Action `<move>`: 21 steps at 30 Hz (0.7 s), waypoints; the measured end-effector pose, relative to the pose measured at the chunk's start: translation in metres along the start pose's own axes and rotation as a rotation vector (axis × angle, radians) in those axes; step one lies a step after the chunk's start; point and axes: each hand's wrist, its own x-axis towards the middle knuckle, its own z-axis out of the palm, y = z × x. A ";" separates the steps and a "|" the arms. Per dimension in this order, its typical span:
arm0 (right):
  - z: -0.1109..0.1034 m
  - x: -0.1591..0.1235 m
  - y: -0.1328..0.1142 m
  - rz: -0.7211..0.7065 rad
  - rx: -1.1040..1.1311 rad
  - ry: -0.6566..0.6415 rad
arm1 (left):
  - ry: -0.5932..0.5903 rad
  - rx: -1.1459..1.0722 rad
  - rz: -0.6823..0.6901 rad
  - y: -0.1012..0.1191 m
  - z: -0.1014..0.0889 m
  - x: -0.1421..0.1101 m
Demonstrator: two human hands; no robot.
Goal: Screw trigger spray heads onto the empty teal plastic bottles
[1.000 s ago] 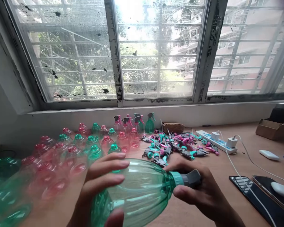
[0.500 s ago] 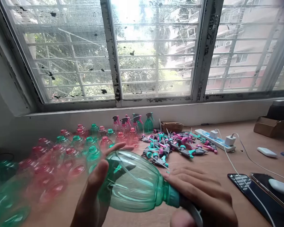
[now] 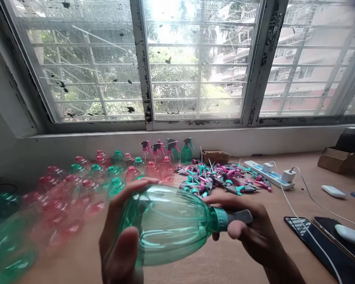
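Note:
A clear green spray bottle (image 3: pixel 171 225) lies on its side in the air between my hands, its neck pointing right. My left hand (image 3: pixel 121 236) wraps round its base, thumb in front and fingers behind. At the other end, my right hand (image 3: pixel 251 228) grips the grey and teal spray head (image 3: pixel 225 219), with the thumb below and the fingers over the top. A thin tube shows inside the bottle. Behind it lies a pile of loose pink, teal and black spray heads (image 3: pixel 221 177).
Open red bottles (image 3: pixel 88 193) and green bottles (image 3: pixel 116 185) crowd the table's left side. Several bottles with spray heads (image 3: pixel 187 152) stand by the wall. To the right are a power strip (image 3: pixel 269 175), white cables, phones (image 3: pixel 307 232) and a cardboard box (image 3: pixel 340 159).
My right hand has turned about the spray head, from lying over it to gripping it with the thumb in front. The bottle has become more level and moved slightly right.

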 end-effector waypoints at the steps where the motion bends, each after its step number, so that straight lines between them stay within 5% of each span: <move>1: -0.004 0.000 -0.002 0.012 -0.049 0.001 | -0.012 -0.040 -0.023 -0.005 0.003 0.004; 4: -0.021 0.001 -0.010 0.025 -0.231 0.077 | -0.059 0.143 -0.030 -0.022 0.012 0.017; 8: -0.055 0.008 -0.017 0.047 -0.470 0.304 | -0.541 0.626 -0.119 -0.041 0.036 0.034; 13: -0.078 0.026 -0.001 0.102 -0.431 0.518 | -0.801 0.897 -0.089 -0.084 0.109 0.064; 17: -0.079 0.036 0.015 0.013 -0.521 0.544 | -0.786 1.044 -0.085 -0.136 0.166 0.108; 21: -0.079 0.037 0.017 -0.002 -0.572 0.473 | -0.700 1.122 -0.108 -0.177 0.186 0.145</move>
